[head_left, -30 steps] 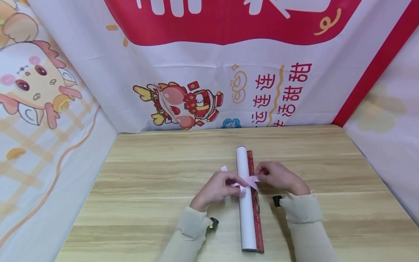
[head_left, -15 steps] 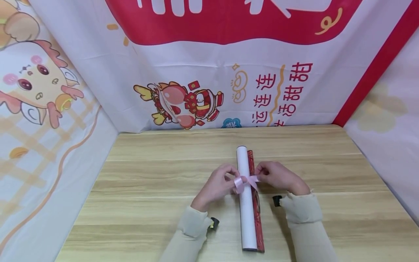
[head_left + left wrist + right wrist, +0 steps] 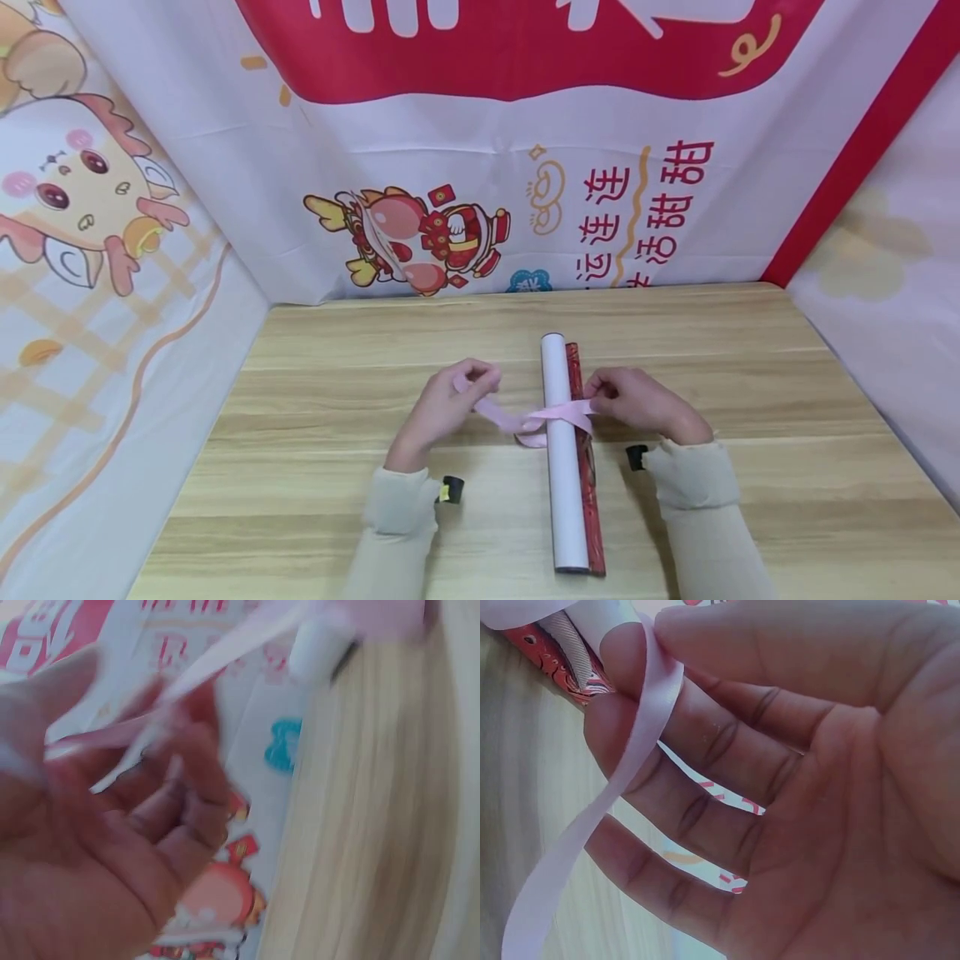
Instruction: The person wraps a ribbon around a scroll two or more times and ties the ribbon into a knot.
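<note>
A white paper roll (image 3: pixel 568 500) lies lengthwise on the table, its red patterned edge (image 3: pixel 593 533) showing along the right side. Pink ribbon (image 3: pixel 564 412) crosses over the middle of the roll. Left of the roll, my left hand (image 3: pixel 441 404) holds one length of it, raised off the table; that hand is blurred in the left wrist view, where ribbon (image 3: pixel 225 656) runs across the fingers. Close to the roll's right side, my right hand (image 3: pixel 643 404) pinches the other length between thumb and forefinger. Its loose tail of ribbon (image 3: pixel 562 862) hangs down over the fingers in the right wrist view.
The wooden table (image 3: pixel 330 375) meets a white printed cloth (image 3: pixel 420 125) at its back edge. More printed cloth (image 3: pixel 172 350) hangs on the left. Black wrist-camera pieces (image 3: pixel 452 490) stick out from both sleeves.
My left hand has moved left, away from the roll, drawing a length of ribbon out with it; the loop seen there half a second ago has opened out. My right hand has stayed nearly still.
</note>
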Demonstrator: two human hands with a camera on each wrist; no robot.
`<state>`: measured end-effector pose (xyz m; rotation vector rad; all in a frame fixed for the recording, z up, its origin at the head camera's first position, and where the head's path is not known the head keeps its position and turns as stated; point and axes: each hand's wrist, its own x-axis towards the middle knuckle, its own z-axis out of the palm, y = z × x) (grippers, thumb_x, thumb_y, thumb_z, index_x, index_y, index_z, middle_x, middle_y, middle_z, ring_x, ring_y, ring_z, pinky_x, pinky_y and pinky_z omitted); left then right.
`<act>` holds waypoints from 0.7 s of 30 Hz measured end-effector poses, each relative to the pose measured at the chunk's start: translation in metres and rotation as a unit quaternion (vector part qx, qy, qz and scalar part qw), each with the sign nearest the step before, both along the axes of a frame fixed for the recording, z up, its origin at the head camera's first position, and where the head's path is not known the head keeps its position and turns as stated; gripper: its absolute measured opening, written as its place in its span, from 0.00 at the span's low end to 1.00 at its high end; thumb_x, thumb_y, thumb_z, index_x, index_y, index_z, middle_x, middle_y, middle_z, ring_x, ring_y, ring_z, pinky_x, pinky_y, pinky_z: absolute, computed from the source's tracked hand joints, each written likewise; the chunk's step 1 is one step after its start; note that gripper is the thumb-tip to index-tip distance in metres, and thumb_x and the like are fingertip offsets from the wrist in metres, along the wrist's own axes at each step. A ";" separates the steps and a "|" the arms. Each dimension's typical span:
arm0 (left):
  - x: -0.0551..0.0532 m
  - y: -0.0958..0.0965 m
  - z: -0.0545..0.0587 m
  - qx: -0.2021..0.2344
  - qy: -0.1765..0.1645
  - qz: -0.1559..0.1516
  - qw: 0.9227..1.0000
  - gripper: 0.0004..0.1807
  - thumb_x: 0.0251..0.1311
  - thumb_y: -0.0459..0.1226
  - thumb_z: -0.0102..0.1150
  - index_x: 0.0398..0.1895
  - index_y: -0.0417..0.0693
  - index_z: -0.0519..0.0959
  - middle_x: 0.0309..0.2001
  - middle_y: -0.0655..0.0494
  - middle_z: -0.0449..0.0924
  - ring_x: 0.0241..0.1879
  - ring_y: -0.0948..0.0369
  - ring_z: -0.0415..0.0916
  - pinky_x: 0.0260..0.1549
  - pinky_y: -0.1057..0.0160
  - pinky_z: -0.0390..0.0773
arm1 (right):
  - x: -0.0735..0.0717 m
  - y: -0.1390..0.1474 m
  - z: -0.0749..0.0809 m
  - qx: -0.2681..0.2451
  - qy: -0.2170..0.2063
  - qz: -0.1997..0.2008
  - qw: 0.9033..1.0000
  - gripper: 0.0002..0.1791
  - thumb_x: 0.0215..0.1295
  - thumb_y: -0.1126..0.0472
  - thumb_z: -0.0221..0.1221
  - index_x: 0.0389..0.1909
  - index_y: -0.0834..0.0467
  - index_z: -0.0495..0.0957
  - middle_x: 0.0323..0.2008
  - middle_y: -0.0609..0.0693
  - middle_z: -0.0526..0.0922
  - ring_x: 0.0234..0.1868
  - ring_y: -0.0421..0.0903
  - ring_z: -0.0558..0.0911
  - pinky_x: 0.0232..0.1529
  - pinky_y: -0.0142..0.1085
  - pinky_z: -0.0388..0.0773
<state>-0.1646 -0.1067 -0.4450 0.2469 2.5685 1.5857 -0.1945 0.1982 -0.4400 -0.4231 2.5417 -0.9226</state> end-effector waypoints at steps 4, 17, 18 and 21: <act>0.000 -0.016 -0.003 -0.071 -0.027 0.021 0.997 0.16 0.71 0.46 0.67 0.55 0.47 0.85 0.45 0.55 0.88 0.42 0.61 0.82 0.44 0.62 0.80 | 0.001 0.000 0.001 -0.003 -0.001 0.002 1.000 0.06 0.73 0.64 0.62 0.47 0.58 0.83 0.39 0.51 0.83 0.40 0.47 0.78 0.44 0.38 0.79; 0.008 0.017 -0.003 -0.195 -0.036 -0.061 0.978 0.22 0.67 0.43 0.71 0.60 0.43 0.83 0.48 0.52 0.88 0.46 0.56 0.83 0.50 0.52 0.84 | 0.002 -0.001 -0.001 0.004 -0.016 0.011 1.000 0.07 0.71 0.60 0.65 0.45 0.57 0.84 0.37 0.49 0.84 0.39 0.46 0.79 0.45 0.39 0.79; 0.010 0.022 -0.004 -0.205 -0.052 -0.079 0.974 0.22 0.66 0.43 0.72 0.59 0.43 0.83 0.46 0.53 0.88 0.43 0.57 0.82 0.47 0.54 0.83 | 0.002 -0.002 -0.001 0.004 -0.017 0.011 1.000 0.06 0.71 0.60 0.66 0.44 0.57 0.84 0.37 0.49 0.84 0.39 0.46 0.79 0.44 0.38 0.79; 0.014 0.033 -0.010 -0.235 -0.070 -0.105 0.964 0.22 0.61 0.40 0.76 0.57 0.44 0.83 0.37 0.57 0.86 0.34 0.61 0.78 0.39 0.60 0.79 | 0.003 -0.002 0.000 0.003 -0.021 0.010 1.000 0.06 0.70 0.59 0.66 0.43 0.57 0.85 0.37 0.49 0.85 0.38 0.46 0.79 0.43 0.38 0.79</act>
